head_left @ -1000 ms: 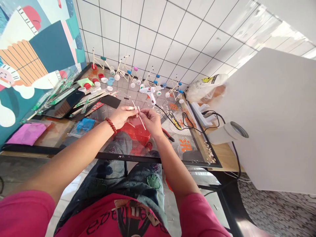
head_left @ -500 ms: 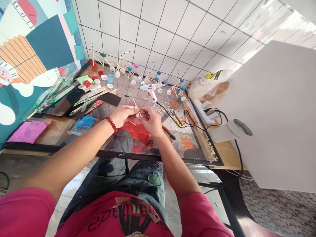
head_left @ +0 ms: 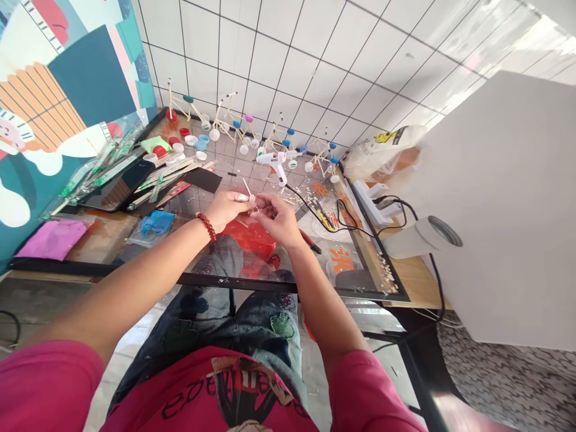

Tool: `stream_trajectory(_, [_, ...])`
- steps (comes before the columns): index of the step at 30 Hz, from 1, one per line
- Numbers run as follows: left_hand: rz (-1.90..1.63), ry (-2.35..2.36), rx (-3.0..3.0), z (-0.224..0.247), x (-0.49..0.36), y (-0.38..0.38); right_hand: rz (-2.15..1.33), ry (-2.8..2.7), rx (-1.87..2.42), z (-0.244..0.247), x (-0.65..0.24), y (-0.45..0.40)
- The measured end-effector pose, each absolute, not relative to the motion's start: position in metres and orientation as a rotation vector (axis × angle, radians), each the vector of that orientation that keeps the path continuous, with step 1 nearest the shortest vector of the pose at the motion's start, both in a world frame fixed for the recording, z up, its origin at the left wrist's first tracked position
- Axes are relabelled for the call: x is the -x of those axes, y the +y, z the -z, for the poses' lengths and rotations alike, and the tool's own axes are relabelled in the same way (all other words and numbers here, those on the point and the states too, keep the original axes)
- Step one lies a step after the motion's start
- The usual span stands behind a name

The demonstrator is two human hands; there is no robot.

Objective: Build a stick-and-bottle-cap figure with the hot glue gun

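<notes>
Both hands meet over the glass tabletop. My left hand (head_left: 228, 210), with a red bead bracelet on its wrist, is closed on a thin pale wooden stick (head_left: 246, 185) that pokes up past the fingertips. My right hand (head_left: 279, 219) is pinched right against the left fingertips; fingers hide most of what lies between them. A white glue gun (head_left: 273, 162) rests beyond the hands, its cable running right. Small bike-like models made of sticks and bottle caps (head_left: 215, 134) line the back. Under the hands a red patch (head_left: 249, 240) shows.
At left lie a dark phone (head_left: 117, 186), wooden sticks (head_left: 168, 174), loose bottle caps (head_left: 191, 140), a black card (head_left: 202, 179), a blue packet (head_left: 156, 224) and a pink packet (head_left: 53, 239). To the right are stick scraps, a white power strip (head_left: 373, 203) and a grey-white cylinder (head_left: 420, 237).
The stick above my left fingertips has tilted slightly. My right hand has shifted a little and its fingers have curled differently at the meeting point. Other things stay in place.
</notes>
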State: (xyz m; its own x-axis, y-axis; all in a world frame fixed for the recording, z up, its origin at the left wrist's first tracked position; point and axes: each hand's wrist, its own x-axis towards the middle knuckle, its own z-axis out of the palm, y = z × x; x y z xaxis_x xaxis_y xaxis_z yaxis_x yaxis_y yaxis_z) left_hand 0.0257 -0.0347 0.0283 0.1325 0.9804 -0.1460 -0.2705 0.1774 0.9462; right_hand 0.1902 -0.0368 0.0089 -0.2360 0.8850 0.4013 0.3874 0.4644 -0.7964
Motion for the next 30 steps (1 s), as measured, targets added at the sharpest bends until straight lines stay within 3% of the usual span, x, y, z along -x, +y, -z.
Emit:
stream_trajectory(5, [-1.028, 1.047, -1.085, -0.025, -0.026, -0.034, -0.765, -1.688, 1.081, -0.007, -0.191, -0.033])
stream_trajectory(11, [-1.078, 1.005, -0.824, -0.024, -0.016, -0.028, -0.744, -1.706, 1.242, -0.009, -0.196, -0.037])
stream_trajectory(22, [-1.047, 0.898, -0.777, -0.029, -0.025, -0.035, -0.174, -2.003, 1.277, -0.017, -0.186, -0.048])
stream_trajectory(30, [-1.096, 0.931, -0.848, -0.031, -0.027, -0.037, -0.281, -1.970, 1.254, -0.016, -0.189, -0.046])
